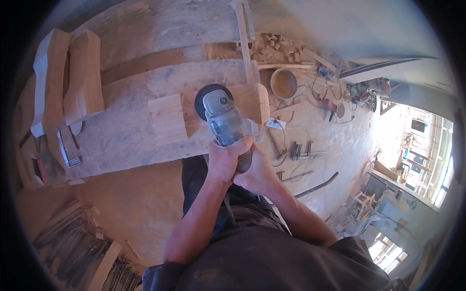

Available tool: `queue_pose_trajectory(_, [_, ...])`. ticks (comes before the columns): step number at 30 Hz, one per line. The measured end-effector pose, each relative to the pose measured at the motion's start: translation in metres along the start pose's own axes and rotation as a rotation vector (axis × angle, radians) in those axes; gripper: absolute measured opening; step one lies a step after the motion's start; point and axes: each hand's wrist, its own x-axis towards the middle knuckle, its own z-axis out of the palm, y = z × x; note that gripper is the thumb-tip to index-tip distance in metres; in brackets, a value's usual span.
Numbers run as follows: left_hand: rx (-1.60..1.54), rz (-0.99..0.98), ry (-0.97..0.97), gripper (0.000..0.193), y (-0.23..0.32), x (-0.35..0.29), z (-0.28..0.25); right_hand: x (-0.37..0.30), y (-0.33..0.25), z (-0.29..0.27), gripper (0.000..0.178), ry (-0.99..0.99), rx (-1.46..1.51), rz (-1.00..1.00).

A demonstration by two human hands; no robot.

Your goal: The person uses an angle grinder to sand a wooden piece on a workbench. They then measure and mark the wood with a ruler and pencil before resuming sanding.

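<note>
On the dusty workbench [124, 133], a wooden workpiece [249, 100] was supported, overlapped by the angle grinder [227, 121] — its body clamped in left hand [224, 159] and right hand [257, 173] together. Control was probably best kept with the black disc [199, 103] tilted shallowly, pressed lightly, moved evenly.

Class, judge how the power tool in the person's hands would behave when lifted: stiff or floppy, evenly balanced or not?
The power tool is probably stiff, given its solid-looking body. It may feel front-heavy: its bulky head and wide black disc sit beyond the left hand and right hand.
</note>
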Motion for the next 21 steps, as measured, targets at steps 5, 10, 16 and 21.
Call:
queue_pose_trajectory(5, [0.028, -0.017, -0.010, 0.026, -0.004, -0.002, 0.005, -0.009, -0.005, -0.006, 0.078, 0.018, -0.011, -0.022])
queue_pose_trajectory(10, [0.017, 0.048, 0.025, 0.025, 0.015, -0.002, 0.005, 0.005, -0.017, -0.003, 0.079, -0.027, -0.040, -0.026])
queue_pose_trajectory(16, [-0.005, 0.053, 0.032, 0.018, 0.025, 0.005, 0.003, 0.019, -0.018, -0.002, 0.081, -0.051, 0.020, -0.064])
queue_pose_trajectory(21, [0.039, -0.022, 0.014, 0.026, 0.013, 0.006, 0.002, 0.010, -0.020, -0.003, 0.081, -0.020, 0.056, 0.039])
